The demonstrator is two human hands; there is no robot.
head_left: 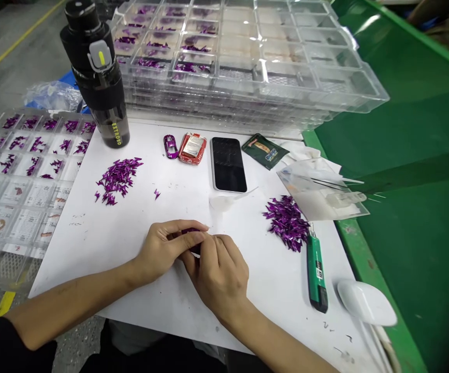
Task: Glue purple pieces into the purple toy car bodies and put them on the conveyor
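My left hand [165, 246] pinches a small dark purple piece [192, 233] between thumb and fingers above the white tabletop [139, 290]. My right hand [222, 269] is closed against the same piece from the other side, its fingers curled. The fingers cover most of the piece, so its full shape is hidden. Beyond my hands lies a single purple lightning-shaped bit [157, 194]. A loose heap of such purple bits [119, 178] is to the left, and a denser purple pile [286, 223] to the right. A purple toy car body [170, 146] lies farther back.
A black bottle [100, 88] stands at the back left, near stacked clear compartment trays [263, 96]. Another compartment tray [18, 191] is at the left. A red tin [192, 148], a phone [229, 165], a green packet [265, 151], a green cutter [316, 274] and a white lamp [366, 302] are on the table.
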